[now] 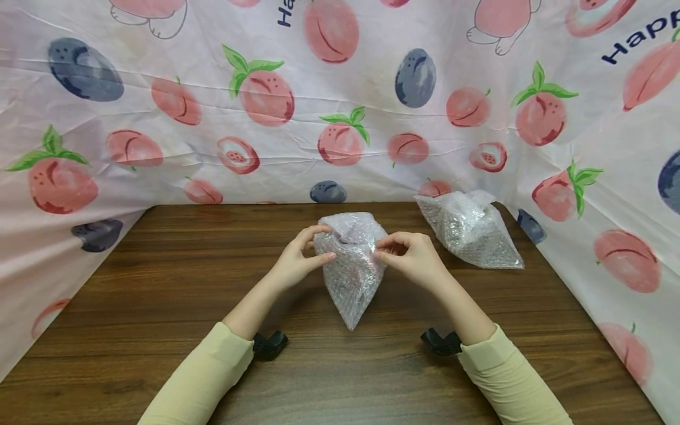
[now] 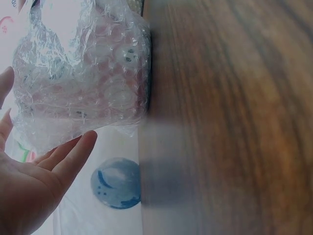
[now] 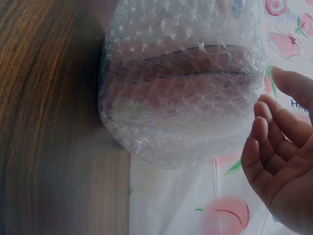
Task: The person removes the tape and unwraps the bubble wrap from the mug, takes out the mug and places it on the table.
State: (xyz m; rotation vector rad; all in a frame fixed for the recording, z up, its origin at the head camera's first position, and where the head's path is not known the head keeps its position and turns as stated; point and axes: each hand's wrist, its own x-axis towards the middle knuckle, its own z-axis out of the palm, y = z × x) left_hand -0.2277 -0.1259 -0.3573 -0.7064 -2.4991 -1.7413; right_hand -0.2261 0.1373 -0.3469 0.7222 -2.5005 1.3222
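A bubble-wrapped bundle (image 1: 352, 271) sits on the table in front of me, its wrap narrowing to a point toward me. Through the bubbles in the right wrist view, the bundle (image 3: 186, 83) shows something pinkish with dark lines along it. My left hand (image 1: 297, 260) is at its left side, thumb and fingers spread; in the left wrist view the left hand's fingertips (image 2: 88, 139) lie right at the wrap's edge. On the other side is my right hand (image 1: 417, 257), its fingers bent loosely and the thumb apart from them, close against the wrap.
Another bubble-wrapped bundle (image 1: 470, 230) lies at the back right of the brown wooden table (image 1: 175, 283). A fruit-print cloth (image 1: 372, 136) hangs behind the table and down both sides. Black wrist mounts (image 1: 271, 346) sit below both forearms.
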